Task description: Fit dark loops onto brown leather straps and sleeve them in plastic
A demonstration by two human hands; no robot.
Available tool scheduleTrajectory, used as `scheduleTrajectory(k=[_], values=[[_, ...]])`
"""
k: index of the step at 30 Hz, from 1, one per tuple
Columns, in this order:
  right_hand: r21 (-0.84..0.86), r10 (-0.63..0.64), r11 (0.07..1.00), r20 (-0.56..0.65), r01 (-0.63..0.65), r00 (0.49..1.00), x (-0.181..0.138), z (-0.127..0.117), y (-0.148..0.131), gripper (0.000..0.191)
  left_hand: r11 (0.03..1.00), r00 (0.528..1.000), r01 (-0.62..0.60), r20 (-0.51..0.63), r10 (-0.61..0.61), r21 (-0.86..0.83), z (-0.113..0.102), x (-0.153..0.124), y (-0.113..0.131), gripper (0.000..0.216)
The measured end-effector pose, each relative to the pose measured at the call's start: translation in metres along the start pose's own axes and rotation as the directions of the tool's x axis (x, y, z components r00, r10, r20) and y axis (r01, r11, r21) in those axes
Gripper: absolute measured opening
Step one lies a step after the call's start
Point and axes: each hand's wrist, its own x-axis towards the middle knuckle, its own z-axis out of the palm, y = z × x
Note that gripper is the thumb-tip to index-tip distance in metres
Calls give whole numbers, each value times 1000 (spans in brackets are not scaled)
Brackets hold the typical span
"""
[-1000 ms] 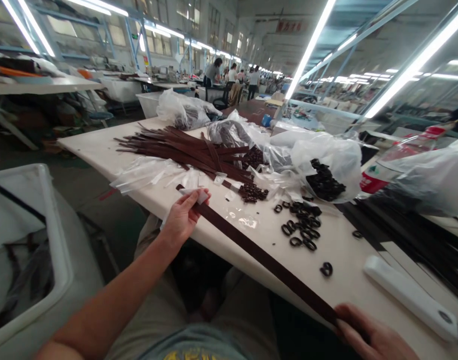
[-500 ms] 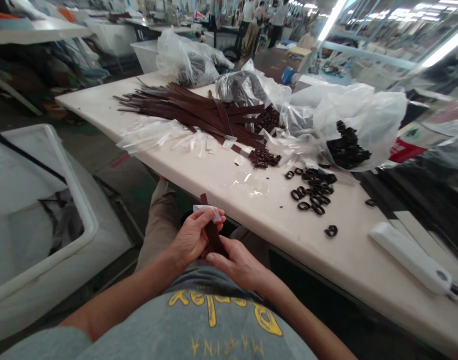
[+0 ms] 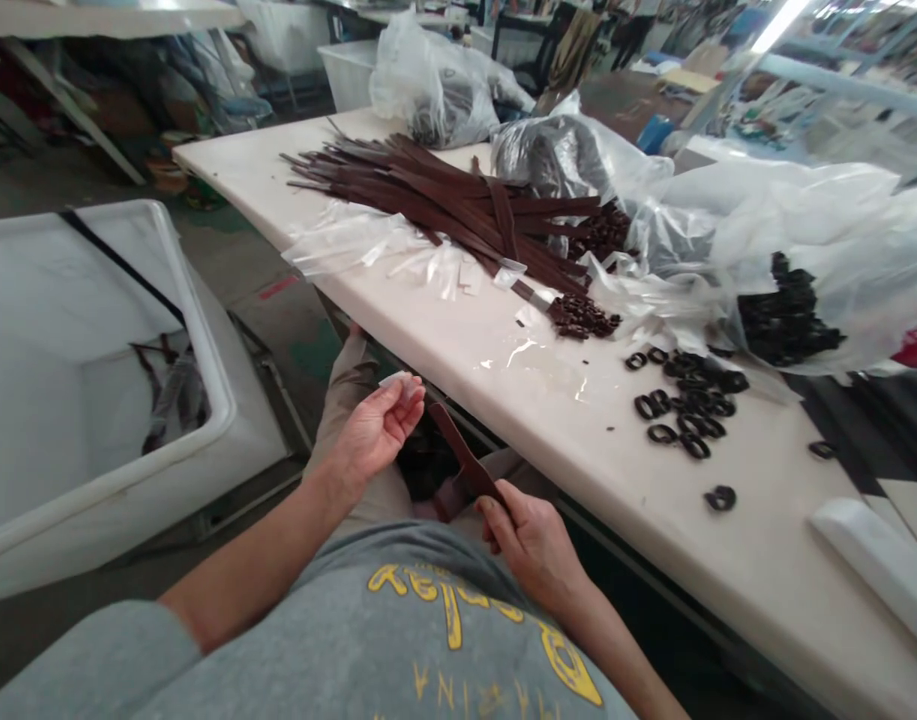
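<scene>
My left hand (image 3: 379,428) pinches a small piece of white film (image 3: 395,380) between thumb and fingers, over my lap. My right hand (image 3: 529,535) is closed on a dark brown leather strap (image 3: 464,458), whose free end points up and away toward the table edge. The strap and the film are apart. On the table beyond lies a pile of similar brown straps (image 3: 428,195), with crumpled clear plastic sleeves (image 3: 360,240) in front of it.
Black strap loops (image 3: 694,425) and small brown loops (image 3: 585,315) lie on the white table (image 3: 495,370). Plastic bags (image 3: 818,230) of parts stand behind. A white handheld tool (image 3: 874,570) lies at the right. A white bin (image 3: 203,370) stands at the left.
The white film, earlier around the strap, has come off in my left hand. My hands have moved apart, the right one keeping the strap. The view has shifted left and downward.
</scene>
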Motion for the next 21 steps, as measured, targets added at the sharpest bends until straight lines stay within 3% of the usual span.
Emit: scheduleTrajectory(k=[6, 21], values=[[-40, 9, 999, 17, -8, 1000, 9, 6, -6, 30, 1000, 999, 5, 50, -7, 29, 0, -3, -2, 16], [-179, 53, 983, 40, -45, 998, 19, 13, -10, 32, 999, 998, 2, -58, -5, -54, 3, -1, -6, 20]])
